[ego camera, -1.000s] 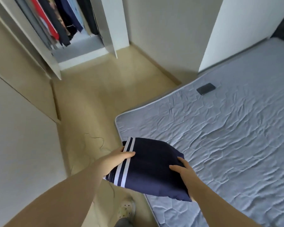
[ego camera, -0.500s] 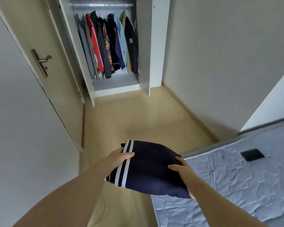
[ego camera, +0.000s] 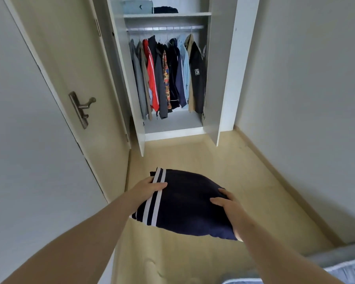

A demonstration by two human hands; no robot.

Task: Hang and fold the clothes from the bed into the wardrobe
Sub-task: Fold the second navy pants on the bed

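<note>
**Folded navy garment held before the open wardrobe**

The folded navy garment (ego camera: 184, 203) is a soft, thick, roughly rectangular bundle of matte knit cloth with rounded corners. Two white stripes run along its left edge. It is held in the air over the floor (ego camera: 213, 160), in front of the wardrobe (ego camera: 213, 78) and well short of it. It lies about level, with its long axis crosswise between the hands and its stripes pointing toward the wardrobe.

The left hand (ego camera: 150, 186) grasps the striped edge, thumb laid over the stripes and fingers hidden beneath. The right hand (ego camera: 228, 203) grips the opposite edge, its thumb and a fingertip on top and the rest tucked under.

The wardrobe is smooth white board with both doors swung open. Inside, a metal rail (ego camera: 164, 28) carries a row of hanging clothes (ego camera: 166, 78) in grey, red, navy, pale blue, tan and black. The black jacket bears a small white badge (ego camera: 196, 71), too small to read. On the shelf (ego camera: 166, 15) above the rail are a folded pale blue item (ego camera: 138, 7) and a dark one (ego camera: 165, 10).

Left of the wardrobe stands a beige door (ego camera: 86, 58) with a metal lever handle (ego camera: 80, 108). Far from the wardrobe, at the near right, a corner of the quilted bed (ego camera: 346, 271) shows.
</note>
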